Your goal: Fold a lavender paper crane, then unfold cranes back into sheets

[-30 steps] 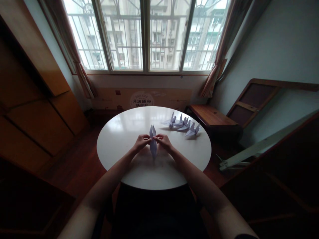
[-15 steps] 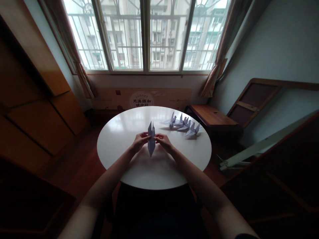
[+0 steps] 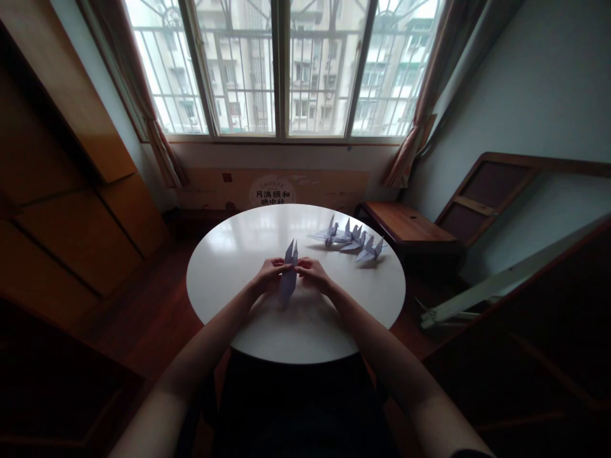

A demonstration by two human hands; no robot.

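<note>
Between my hands is a pale lilac piece of folded paper (image 3: 288,283), long and narrow, with two points at its far end and one point towards me. My left hand (image 3: 271,273) pinches its left edge, and my right hand (image 3: 311,272) pinches the right edge near the base of the split. The paper leans slightly, its near tip to the left. Both hands are just above the middle of the round white table (image 3: 219,299). Several folded paper cranes (image 3: 352,236) of the same colour stand in a group at the table's far right.
Beyond the table's right side is a low wooden bench (image 3: 405,219). A brown wooden cabinet (image 3: 86,242) lines the left. Ahead, a barred window (image 3: 315,76) rises above a printed panel (image 3: 210,184) with large dark characters.
The folded paper has tilted, its near tip swinging left and its far points dropping a little towards me. Both hands keep their pinch and have shifted slightly. The cranes stay put.
</note>
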